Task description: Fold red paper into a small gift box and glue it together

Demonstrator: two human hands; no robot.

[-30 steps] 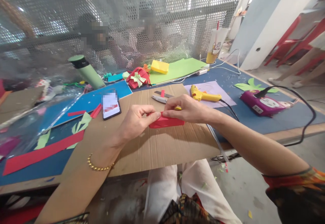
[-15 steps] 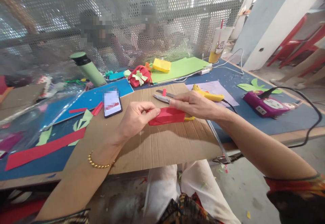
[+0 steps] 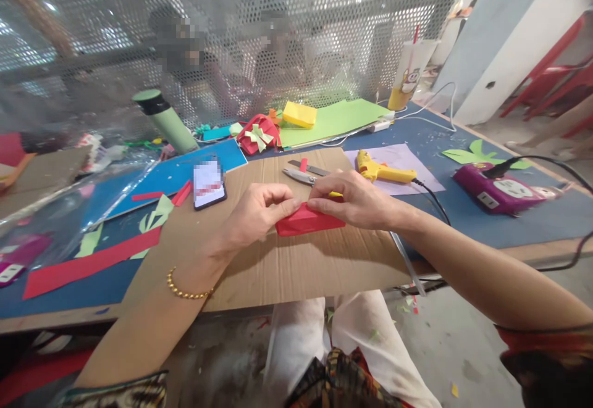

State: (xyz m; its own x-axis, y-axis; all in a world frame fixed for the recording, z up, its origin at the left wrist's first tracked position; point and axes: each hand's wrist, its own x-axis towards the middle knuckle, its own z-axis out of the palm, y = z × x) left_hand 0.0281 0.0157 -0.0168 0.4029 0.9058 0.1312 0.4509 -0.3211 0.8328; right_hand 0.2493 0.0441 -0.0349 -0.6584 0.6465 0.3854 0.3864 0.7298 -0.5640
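Note:
A folded red paper box (image 3: pixel 309 223) lies between my hands, just above or on the cardboard sheet (image 3: pixel 278 272). My left hand (image 3: pixel 259 210) pinches its left end, thumb on top. With thumb and fingertips, my right hand (image 3: pixel 356 198) grips its upper edge, close to the left thumb. Behind them lie scissors (image 3: pixel 300 176), whose yellow handle is partly covered by the right hand, and a grey metal ruler (image 3: pixel 308 168) with a small red paper scrap (image 3: pixel 304 165). A yellow glue gun (image 3: pixel 386 172) rests on lilac paper (image 3: pixel 417 155) to the right.
Left of the cardboard are a phone (image 3: pixel 208 183), red paper strips (image 3: pixel 92 264) and a blue board (image 3: pixel 171 176). Farther back stand a green flask (image 3: pixel 169 124), a red paper ornament (image 3: pixel 259 133) and a drink cup (image 3: pixel 407 78). A purple power strip (image 3: pixel 495 189) sits at right.
My right hand has drawn its fingers in from lying flat over the box to pinching its upper edge near my left thumb. The view has shifted slightly.

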